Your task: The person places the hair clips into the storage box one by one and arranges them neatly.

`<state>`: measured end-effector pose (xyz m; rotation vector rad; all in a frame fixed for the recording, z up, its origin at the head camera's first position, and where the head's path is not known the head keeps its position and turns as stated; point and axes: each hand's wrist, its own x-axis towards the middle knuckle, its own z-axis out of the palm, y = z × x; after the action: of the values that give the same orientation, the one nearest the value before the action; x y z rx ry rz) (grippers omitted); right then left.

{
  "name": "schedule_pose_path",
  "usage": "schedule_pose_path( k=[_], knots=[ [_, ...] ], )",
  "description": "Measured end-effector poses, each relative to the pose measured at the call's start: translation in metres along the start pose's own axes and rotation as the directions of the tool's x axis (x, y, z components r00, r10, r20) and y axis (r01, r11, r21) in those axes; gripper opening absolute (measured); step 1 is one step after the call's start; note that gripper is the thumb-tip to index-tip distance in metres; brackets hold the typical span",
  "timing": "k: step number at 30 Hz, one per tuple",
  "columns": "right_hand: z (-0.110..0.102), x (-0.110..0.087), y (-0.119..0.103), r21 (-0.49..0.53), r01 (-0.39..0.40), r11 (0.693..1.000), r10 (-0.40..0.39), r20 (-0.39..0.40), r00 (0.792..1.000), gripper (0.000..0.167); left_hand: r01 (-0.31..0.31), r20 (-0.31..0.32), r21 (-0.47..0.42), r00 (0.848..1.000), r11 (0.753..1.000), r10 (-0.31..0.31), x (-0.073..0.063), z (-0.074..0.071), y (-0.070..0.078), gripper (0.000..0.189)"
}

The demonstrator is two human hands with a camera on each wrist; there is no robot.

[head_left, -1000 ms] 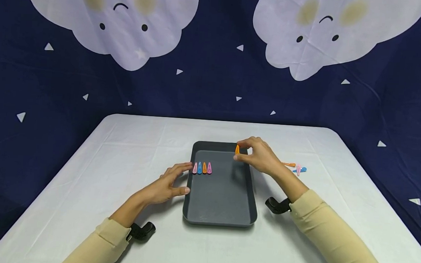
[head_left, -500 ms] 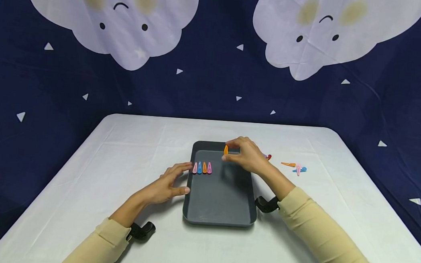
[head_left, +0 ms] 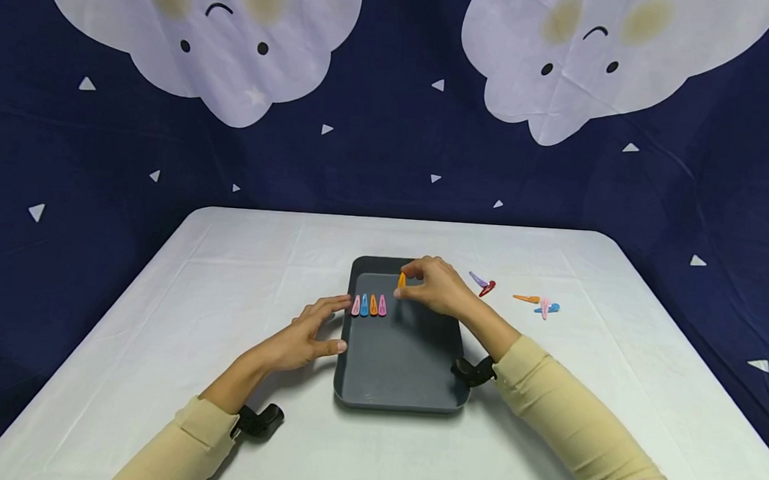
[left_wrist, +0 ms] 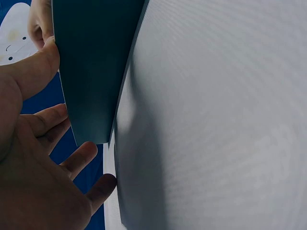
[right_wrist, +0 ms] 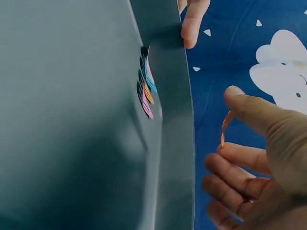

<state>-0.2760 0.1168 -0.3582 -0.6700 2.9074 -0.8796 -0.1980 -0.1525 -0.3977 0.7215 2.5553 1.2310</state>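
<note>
My right hand (head_left: 437, 286) pinches an orange clip (head_left: 402, 280) between thumb and fingertips, holding it above the far part of the grey tray (head_left: 403, 366), narrow end up and near the row already lying inside. My left hand (head_left: 299, 343) has its fingers spread, thumb and fingertips touching the tray's left side, with nothing held in it; my two hands are apart. Along the tray's left side four clips lie in a row: light pink (head_left: 356, 306), blue (head_left: 364, 305), a second orange one (head_left: 374, 305) and a deeper pink (head_left: 383, 306) (all with narrow ends pointing away from me). Off the tray to the right, on the white surface (head_left: 257, 261), a purple clip (head_left: 477, 279) meets a red clip (head_left: 487, 288). Farther right lies a third orange clip (head_left: 525, 298), near a pale pink clip (head_left: 544, 308) crossing another blue one (head_left: 554, 308). Behind the surface hangs a navy backdrop (head_left: 375, 173) with white clouds.
</note>
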Motion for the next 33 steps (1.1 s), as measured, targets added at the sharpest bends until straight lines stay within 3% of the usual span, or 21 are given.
schedule_pose_path(
  k=[11,23,33],
  knots=[
    [0.015,0.006,0.005,-0.024,-0.016,1.0,0.017,0.033,0.999,0.051,0.001,0.004,-0.001,1.0,1.0,-0.001,0.0,0.0,-0.001,0.069],
    [0.029,0.009,0.004,-0.144,-0.002,0.99,0.007,0.037,0.999,0.047,0.01,0.007,-0.001,1.0,1.0,-0.01,-0.001,-0.001,0.001,0.069],
    [0.038,0.008,0.001,-0.222,-0.004,0.975,0.024,0.087,0.996,0.046,0.004,0.008,0.001,1.0,1.0,-0.004,-0.001,-0.001,0.001,0.069]
  ],
)
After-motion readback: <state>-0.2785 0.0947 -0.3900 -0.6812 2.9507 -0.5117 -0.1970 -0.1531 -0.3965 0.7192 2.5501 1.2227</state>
